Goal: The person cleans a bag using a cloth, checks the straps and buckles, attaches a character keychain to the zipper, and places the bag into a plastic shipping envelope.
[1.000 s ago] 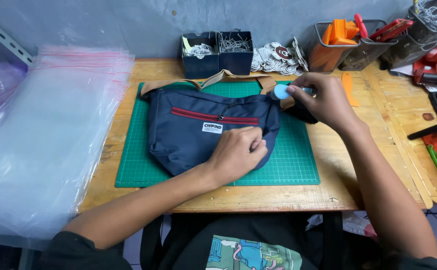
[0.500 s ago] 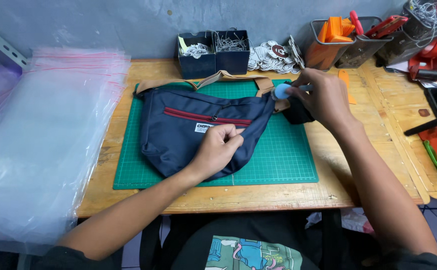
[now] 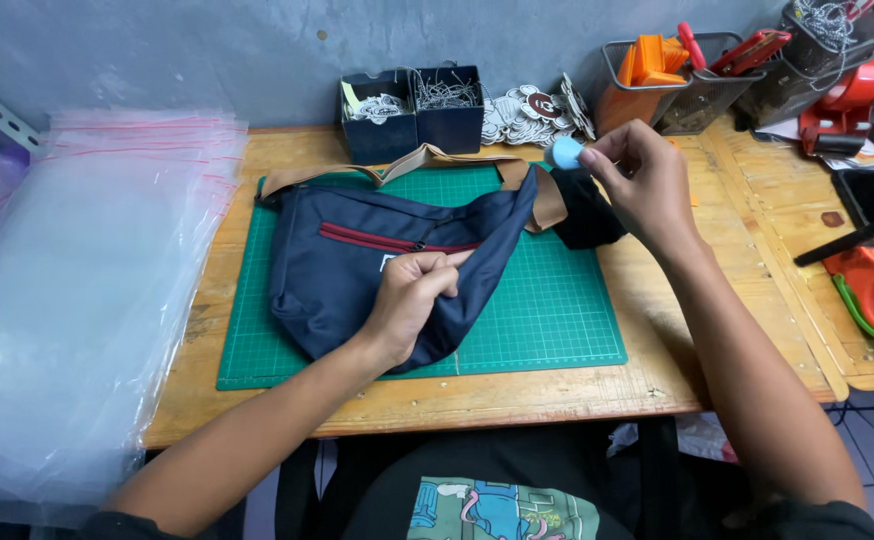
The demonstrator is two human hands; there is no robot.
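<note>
Hands at work over our green cutting mat point(image 3: 557, 330): our left hand point(image 3: 412, 295) pinches the navy sling bag point(image 3: 357, 270) flat on it, steadying the fabric, while our right hand point(image 3: 642, 180) closes fingertips around a small blue piece point(image 3: 566, 152) raised above the strap point(image 3: 427, 158).

Left hand point(image 3: 412, 300) now pinching bag point(image 3: 357, 270) fabric.

A: Light's even and soft, coming from above. No hard shadows, just a faint one under the left hand point(image 3: 412, 300) on the bag point(image 3: 357, 270).

B: Glare?

A: Sheen on the plastic bags point(image 3: 77, 300), washed pale. The mat point(image 3: 547, 310) reads sharp, grid lines clear.

B: Edges?

A: Wide-angle bend: the table point(image 3: 747, 290) bows outward, corners stretch. Right hand point(image 3: 642, 185) looks crisp.
</note>
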